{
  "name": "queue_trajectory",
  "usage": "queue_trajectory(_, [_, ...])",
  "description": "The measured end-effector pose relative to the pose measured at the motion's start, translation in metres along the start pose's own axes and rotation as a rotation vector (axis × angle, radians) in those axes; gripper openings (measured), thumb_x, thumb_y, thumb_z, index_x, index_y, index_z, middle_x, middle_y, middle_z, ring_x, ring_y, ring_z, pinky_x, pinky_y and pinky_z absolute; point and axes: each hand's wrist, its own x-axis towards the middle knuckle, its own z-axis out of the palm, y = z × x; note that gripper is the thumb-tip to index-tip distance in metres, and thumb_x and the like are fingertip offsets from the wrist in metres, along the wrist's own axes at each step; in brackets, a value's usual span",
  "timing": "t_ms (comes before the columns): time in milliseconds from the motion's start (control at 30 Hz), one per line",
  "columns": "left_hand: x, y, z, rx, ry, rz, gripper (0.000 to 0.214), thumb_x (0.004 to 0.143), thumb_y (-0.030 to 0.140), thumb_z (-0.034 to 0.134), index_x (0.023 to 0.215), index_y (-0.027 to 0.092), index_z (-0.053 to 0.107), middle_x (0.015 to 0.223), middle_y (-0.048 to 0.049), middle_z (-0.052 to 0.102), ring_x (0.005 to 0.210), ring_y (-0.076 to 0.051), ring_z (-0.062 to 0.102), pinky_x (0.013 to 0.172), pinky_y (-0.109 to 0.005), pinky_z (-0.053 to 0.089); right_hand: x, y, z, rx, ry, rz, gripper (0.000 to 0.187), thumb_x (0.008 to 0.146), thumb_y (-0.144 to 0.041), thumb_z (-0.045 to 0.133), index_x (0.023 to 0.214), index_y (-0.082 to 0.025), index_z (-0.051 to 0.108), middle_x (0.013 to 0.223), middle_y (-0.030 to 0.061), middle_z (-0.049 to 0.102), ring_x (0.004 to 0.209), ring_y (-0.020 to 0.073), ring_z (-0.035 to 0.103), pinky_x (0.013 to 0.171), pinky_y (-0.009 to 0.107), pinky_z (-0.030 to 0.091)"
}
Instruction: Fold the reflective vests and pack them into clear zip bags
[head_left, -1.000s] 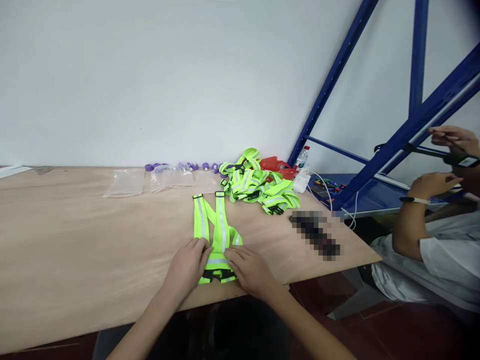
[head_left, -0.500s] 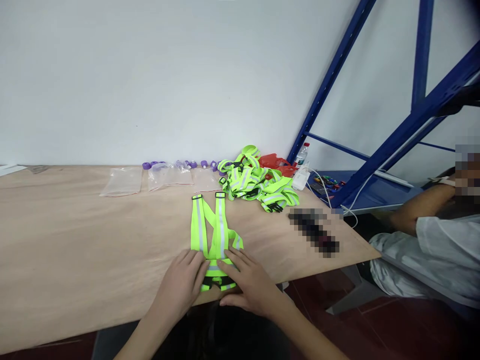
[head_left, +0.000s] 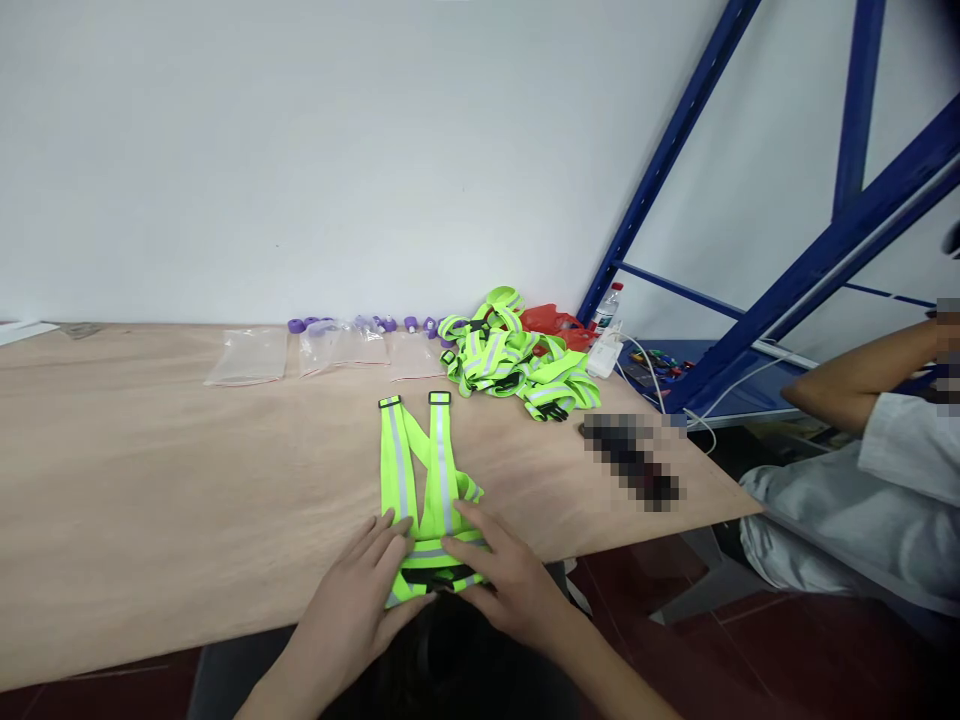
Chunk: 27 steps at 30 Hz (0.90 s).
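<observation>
A lime-yellow reflective vest [head_left: 441, 460] made of straps with silver stripes lies on the table in front of me. Its two shoulder straps point away and have black slide buckles at their far ends. The waist belt crosses at the near table edge, with black buckle parts below it. My left hand [head_left: 367, 580] grips the belt's left side, fingers on top and thumb along the near edge. On the right side, my right hand [head_left: 514, 580] holds it the same way. The fingers partly cover the belt's ends.
A tangled pile of similar vests [head_left: 510, 355] lies at the back right, near a red plastic bag [head_left: 555, 322] and a bottle [head_left: 606, 308]. Clear bags [head_left: 249, 357] and purple items [head_left: 298, 325] line the back. A person [head_left: 847, 490] sits at right by blue shelving [head_left: 795, 265].
The vest's near end has shifted slightly toward me and over the table edge. My left thumb has spread along that edge, and my right thumb has moved in to it.
</observation>
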Motion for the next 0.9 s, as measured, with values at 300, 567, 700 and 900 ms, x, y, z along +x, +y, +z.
queue_trajectory(300, [0.007,0.002,-0.005,-0.012,0.01,-0.079,0.036,0.096,0.05,0.057,0.117,0.021,0.061,0.12,-0.013,0.072,0.119,-0.034,0.065,0.096,-0.048,0.058,0.011,0.003,-0.016,0.243,0.04,0.295,0.057,0.081,-0.032,0.078,0.133,-0.023,0.058,0.159,0.0161,0.038,0.146,0.0306,0.04,0.115,0.049,0.041])
queue_trajectory(567, [0.013,0.004,-0.01,-0.022,0.0,-0.084,0.036,0.092,0.048,0.064,0.117,0.022,0.062,0.116,-0.0106,0.073,0.112,-0.033,0.068,0.101,-0.046,0.055,0.018,0.007,-0.026,0.365,-0.103,0.315,0.103,0.072,-0.035,0.086,0.158,-0.028,0.029,0.151,0.0138,0.052,0.136,0.0321,0.053,0.109,0.049,0.046])
queue_trajectory(700, [0.022,0.007,-0.02,-0.018,-0.07,-0.079,0.024,0.094,0.046,0.062,0.098,0.022,0.065,0.099,-0.0067,0.074,0.093,-0.03,0.071,0.089,-0.043,0.058,0.03,0.004,-0.035,0.333,-0.158,0.272,0.093,0.079,-0.037,0.08,0.158,-0.029,0.031,0.144,0.0111,0.06,0.129,0.0313,0.058,0.105,0.045,0.048])
queue_trajectory(900, [0.042,-0.004,-0.026,0.056,-0.132,-0.103,0.035,0.099,0.049,0.053,0.083,0.021,0.066,0.082,-0.0059,0.069,0.09,-0.03,0.067,0.088,-0.042,0.052,0.049,0.011,-0.032,0.234,-0.091,0.235,0.065,0.087,-0.038,0.072,0.147,-0.026,0.05,0.137,0.0084,0.065,0.123,0.0283,0.062,0.103,0.041,0.048])
